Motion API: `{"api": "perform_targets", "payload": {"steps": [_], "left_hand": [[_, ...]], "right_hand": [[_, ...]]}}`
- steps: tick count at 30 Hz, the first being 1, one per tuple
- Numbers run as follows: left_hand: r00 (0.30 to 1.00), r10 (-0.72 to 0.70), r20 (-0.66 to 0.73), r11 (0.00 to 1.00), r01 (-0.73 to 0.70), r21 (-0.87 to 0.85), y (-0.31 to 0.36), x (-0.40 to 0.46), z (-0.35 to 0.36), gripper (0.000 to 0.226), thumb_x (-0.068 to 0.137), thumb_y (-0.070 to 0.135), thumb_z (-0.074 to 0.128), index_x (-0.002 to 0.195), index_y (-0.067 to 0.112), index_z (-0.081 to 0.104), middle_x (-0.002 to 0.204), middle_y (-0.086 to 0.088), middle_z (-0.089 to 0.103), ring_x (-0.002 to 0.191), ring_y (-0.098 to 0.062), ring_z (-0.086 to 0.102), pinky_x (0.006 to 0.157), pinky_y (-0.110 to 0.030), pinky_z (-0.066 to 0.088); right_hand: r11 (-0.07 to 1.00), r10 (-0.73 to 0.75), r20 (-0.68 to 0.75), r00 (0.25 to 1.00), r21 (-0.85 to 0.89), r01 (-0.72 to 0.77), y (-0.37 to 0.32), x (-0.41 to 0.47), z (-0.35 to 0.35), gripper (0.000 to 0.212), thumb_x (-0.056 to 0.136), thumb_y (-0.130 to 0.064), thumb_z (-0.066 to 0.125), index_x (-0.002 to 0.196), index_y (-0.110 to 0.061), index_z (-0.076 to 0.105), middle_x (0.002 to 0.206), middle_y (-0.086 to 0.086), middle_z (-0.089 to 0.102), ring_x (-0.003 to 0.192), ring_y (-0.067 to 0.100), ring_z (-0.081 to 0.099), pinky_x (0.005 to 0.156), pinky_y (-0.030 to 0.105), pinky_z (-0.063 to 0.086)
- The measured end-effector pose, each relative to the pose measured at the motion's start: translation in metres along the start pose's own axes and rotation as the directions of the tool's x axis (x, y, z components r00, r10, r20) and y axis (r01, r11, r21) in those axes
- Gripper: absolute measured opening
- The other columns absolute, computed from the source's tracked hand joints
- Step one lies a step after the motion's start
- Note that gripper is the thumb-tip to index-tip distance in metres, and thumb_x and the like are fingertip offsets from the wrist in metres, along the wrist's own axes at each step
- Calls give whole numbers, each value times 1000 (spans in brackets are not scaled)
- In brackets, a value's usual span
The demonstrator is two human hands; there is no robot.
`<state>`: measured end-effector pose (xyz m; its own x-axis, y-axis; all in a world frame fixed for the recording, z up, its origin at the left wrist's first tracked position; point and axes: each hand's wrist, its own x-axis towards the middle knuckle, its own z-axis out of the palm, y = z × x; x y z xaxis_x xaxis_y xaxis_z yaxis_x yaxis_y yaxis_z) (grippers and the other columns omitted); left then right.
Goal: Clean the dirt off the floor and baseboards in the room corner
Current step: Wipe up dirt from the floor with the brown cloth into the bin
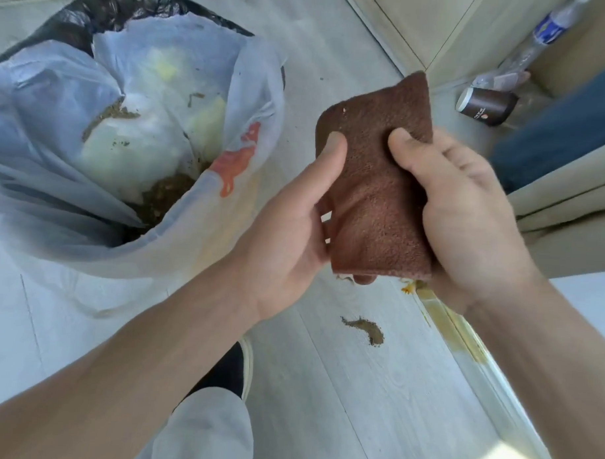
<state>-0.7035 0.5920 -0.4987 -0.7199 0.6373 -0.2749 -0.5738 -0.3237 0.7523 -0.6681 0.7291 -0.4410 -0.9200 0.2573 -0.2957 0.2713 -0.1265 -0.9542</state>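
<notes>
A folded brown cloth [374, 183] is held up in front of me, above the pale wood floor [323, 384]. My left hand [287, 228] grips its left edge with the thumb on top. My right hand [466, 207] grips its right edge the same way. Below the cloth, a patch of brown dirt [366, 329] lies on the floor. A yellow-brown stain [442, 320] runs along the baseboard at the right, with an orange smear [408, 288] near its upper end.
A bin lined with a black bag and a white plastic bag [132, 148] stands at the left, holding dirt and waste. At the upper right lie a dark paper cup [487, 106] and a plastic bottle [541, 35]. My shoe [234, 367] is below the hands.
</notes>
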Motion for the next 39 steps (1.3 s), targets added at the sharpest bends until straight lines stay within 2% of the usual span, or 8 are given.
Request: {"api": "perform_targets", "payload": {"steps": [8,15,20,24,28,31,34,39], "left_hand": [[972,-160,-170,975,182,123,-52,1,-15,36,100,43,62,127,19,68,116,-10,75,98,-32,74,58,-30,55],[955,-117,-273,963,176,205,-94,4,-21,28,98,33,70,123,20,68,118,-7,75,110,-27,73,97,-53,57],[938,-178,-299,945,248,214,-103,3,-16,25,100,35,65,121,21,68,112,-4,77,100,-24,75,56,-22,55],[930,-81,-360,906,219,362,-121,5,-22,28,95,41,70,110,18,70,105,-5,77,99,-27,75,76,-44,62],[915,24,-402,873,177,455,-133,0,-25,28,92,42,69,107,19,71,99,-1,78,96,-20,75,90,-52,59],[937,4,-350,881,162,445,-134,-3,-29,30,93,42,69,110,17,71,105,-4,77,102,-20,73,95,-53,57],[968,-175,-179,921,225,317,-131,-10,-36,35,94,28,75,126,17,66,120,-6,74,115,-22,70,102,-47,56],[937,-350,8,872,323,367,-129,-20,-48,67,84,-1,79,140,27,54,126,-4,72,119,-21,69,97,-36,57]], "right_hand": [[923,-54,-156,986,-385,-11,72,-2,-20,30,91,-45,60,96,-16,66,93,13,66,92,34,66,82,58,57],[892,18,-279,960,-429,-141,128,-14,-43,25,98,-43,61,97,-18,62,88,-10,63,86,17,66,82,50,57],[884,-72,-329,942,-459,-93,156,-33,-37,24,103,-45,57,116,-24,54,99,-18,62,94,-1,61,77,22,50],[870,-72,-333,940,-481,-104,177,-42,-34,42,101,-52,56,131,-25,50,109,-12,62,101,9,64,84,35,56],[899,118,-357,926,-359,-253,181,-41,-40,50,96,-60,57,131,-24,57,105,-10,66,94,3,69,79,30,61],[855,515,-112,850,136,-501,179,-42,-39,66,87,-74,61,129,-23,65,123,4,73,109,21,73,92,48,60],[730,539,177,824,390,-561,175,-50,-36,63,99,-63,49,138,-15,62,130,13,70,119,34,68,105,58,51],[710,580,102,808,422,-563,183,-52,-43,55,101,-49,56,134,-6,64,128,19,70,120,35,68,107,59,48]]}}
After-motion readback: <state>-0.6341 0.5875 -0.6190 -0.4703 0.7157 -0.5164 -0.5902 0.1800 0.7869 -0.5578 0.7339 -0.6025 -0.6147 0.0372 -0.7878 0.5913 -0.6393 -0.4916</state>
